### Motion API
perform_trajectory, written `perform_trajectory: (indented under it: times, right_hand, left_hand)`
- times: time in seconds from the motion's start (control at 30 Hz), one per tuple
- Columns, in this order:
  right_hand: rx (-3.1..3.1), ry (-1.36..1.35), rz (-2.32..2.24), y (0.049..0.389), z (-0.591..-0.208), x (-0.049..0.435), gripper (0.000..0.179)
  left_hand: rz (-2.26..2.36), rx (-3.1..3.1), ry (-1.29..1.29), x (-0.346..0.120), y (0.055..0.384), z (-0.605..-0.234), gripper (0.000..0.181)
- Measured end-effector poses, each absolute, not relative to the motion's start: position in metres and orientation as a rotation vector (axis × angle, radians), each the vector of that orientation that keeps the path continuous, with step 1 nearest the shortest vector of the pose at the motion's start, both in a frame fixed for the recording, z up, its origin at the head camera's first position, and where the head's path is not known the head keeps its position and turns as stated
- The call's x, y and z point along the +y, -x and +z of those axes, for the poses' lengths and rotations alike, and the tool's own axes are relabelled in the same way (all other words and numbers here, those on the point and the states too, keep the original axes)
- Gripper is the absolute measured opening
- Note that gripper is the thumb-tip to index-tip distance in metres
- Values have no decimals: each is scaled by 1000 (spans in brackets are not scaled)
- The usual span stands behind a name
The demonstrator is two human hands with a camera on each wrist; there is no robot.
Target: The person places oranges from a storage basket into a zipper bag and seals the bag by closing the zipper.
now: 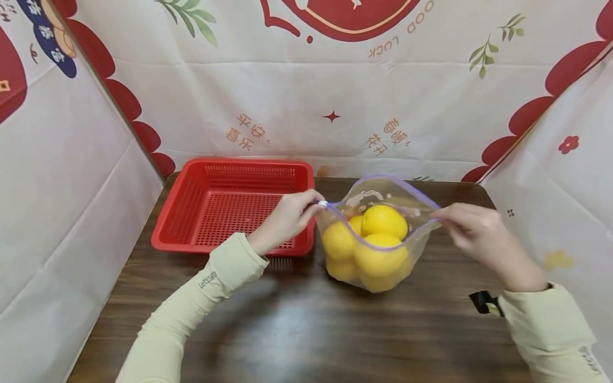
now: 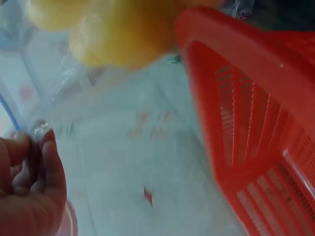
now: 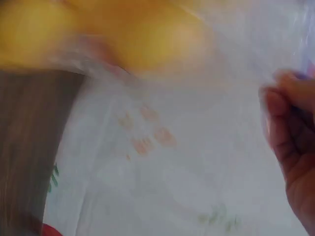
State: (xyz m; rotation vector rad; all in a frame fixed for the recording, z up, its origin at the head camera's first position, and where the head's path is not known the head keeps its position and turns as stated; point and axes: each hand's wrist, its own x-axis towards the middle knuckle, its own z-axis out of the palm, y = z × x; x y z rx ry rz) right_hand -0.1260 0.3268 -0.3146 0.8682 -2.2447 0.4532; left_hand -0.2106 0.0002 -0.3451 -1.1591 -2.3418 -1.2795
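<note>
A clear zip bag (image 1: pixel 416 250) with a purple-blue zip rim holds several yellow lemons (image 1: pixel 384 222), its mouth spread wide. My left hand (image 1: pixel 293 215) pinches the rim's left corner, where a small white slider (image 1: pixel 323 203) shows at the fingertips. At the opposite corner, my right hand (image 1: pixel 479 234) pinches the rim between thumb and fingers. In the left wrist view the lemons (image 2: pixel 123 34) bulge through the plastic, above and right of the pinching hand (image 2: pixel 34 177). The right wrist view is blurred, with the hand (image 3: pixel 295 128) gripping the bag's edge.
Left of the bag, a red plastic basket (image 1: pixel 230 213) with slotted walls stands on the dark wooden table (image 1: pixel 306 340). A small black item (image 1: pixel 482 302) shows beside the right sleeve. Printed white cloth (image 1: pixel 306 106) encloses the table at the back and sides.
</note>
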Motion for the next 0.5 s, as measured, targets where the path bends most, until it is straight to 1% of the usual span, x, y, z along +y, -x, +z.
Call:
perform_trajectory:
  times: [0.07, 0.13, 0.27, 0.4, 0.5]
  right_hand:
    - [-2216, -765, 474, 122, -310, 330, 46]
    - [-2219, -721, 478, 118, -307, 332, 46]
    - [-2244, -814, 455, 117, -315, 326, 45]
    - [-2284, -856, 525, 119, -330, 324, 41]
    - [-2347, -878, 559, 118, -333, 322, 41]
  left_hand:
    - [-1334, -2344, 1079, -6, 208, -346, 7]
    - [-1372, -2338, 1034, -11, 206, -344, 7]
    - [-1330, -2388, 1072, -14, 205, -349, 9]
    - [-1346, -2458, 1073, -16, 208, -362, 10]
    - [-1367, -2477, 1110, -18, 209, -367, 18]
